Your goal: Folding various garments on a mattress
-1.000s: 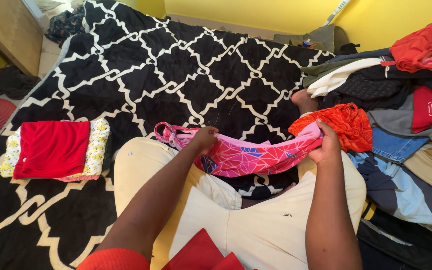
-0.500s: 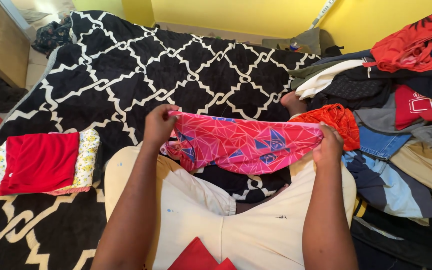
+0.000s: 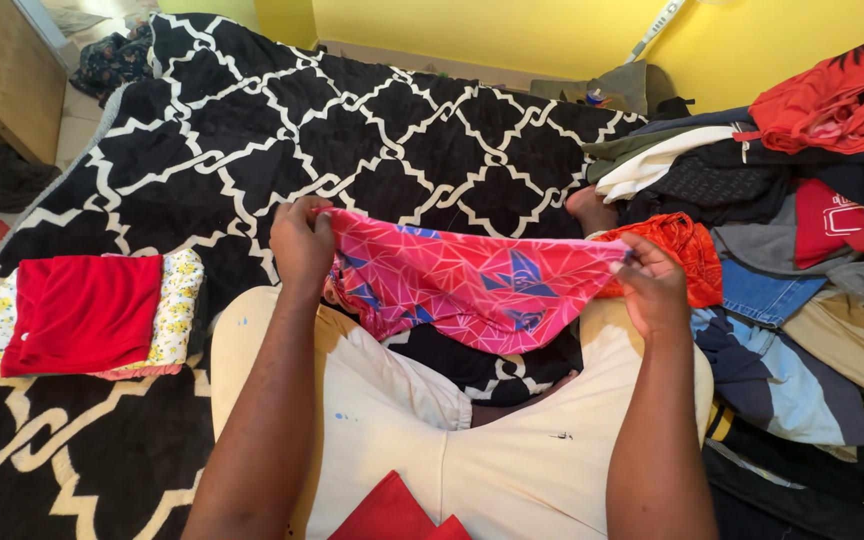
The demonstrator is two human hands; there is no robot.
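Observation:
A pink garment (image 3: 462,285) with a geometric pattern and blue patches hangs stretched between my two hands above my lap. My left hand (image 3: 302,240) pinches its left top corner. My right hand (image 3: 654,288) grips its right top edge. The cloth droops over my cream trousers (image 3: 512,460). An orange-red crumpled garment (image 3: 687,250) lies just behind my right hand.
A folded red cloth (image 3: 82,310) on a floral one lies at the left on the black-and-white patterned blanket (image 3: 352,130). A heap of mixed clothes (image 3: 802,230) fills the right side. A wooden cabinet (image 3: 2,70) stands at the far left, a yellow wall behind.
The pink garment was bunched low between my hands; I have lifted and spread it out flat. My left hand moved up and left.

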